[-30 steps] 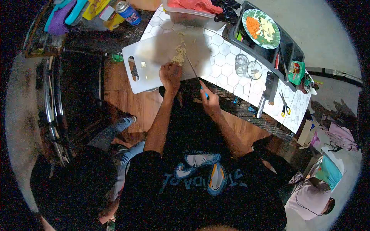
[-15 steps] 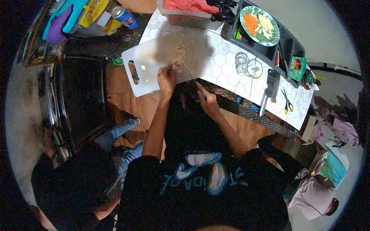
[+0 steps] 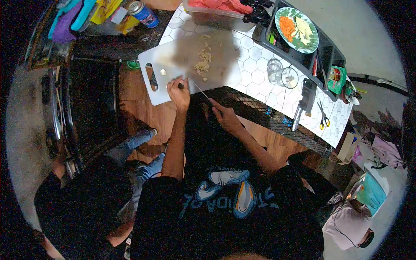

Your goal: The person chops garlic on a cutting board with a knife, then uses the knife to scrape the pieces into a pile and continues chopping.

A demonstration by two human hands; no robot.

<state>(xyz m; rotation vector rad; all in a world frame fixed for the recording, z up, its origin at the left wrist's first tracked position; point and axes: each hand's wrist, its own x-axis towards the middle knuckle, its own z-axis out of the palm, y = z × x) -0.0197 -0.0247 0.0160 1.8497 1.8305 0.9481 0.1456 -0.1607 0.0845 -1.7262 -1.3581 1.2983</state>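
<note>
A kitchen knife (image 3: 202, 92) is gripped in my right hand (image 3: 223, 116), its blade pointing up and left to the near edge of the white cutting board (image 3: 147, 86). My left hand (image 3: 179, 94) is at that same edge, left of the knife tip, with fingers curled together. Whatever may be between them is too small to make out. Beyond both hands, pale chopped pieces (image 3: 203, 65) lie heaped and scattered on the board. One larger pale piece (image 3: 163, 72) sits apart, near the handle slot.
Right of the board stand clear glasses (image 3: 275, 71), a cleaver (image 3: 304, 99) and scissors (image 3: 323, 117). A plate (image 3: 315, 37) of orange and pale cut food rests on a dark tray (image 3: 336, 65). At the back left is a can (image 3: 144, 15). Another person (image 3: 86, 186) is at my left.
My left hand has left the chopped pieces and drawn back to the board's near edge. The knife has moved away from the heap, down and left, with my right hand.
</note>
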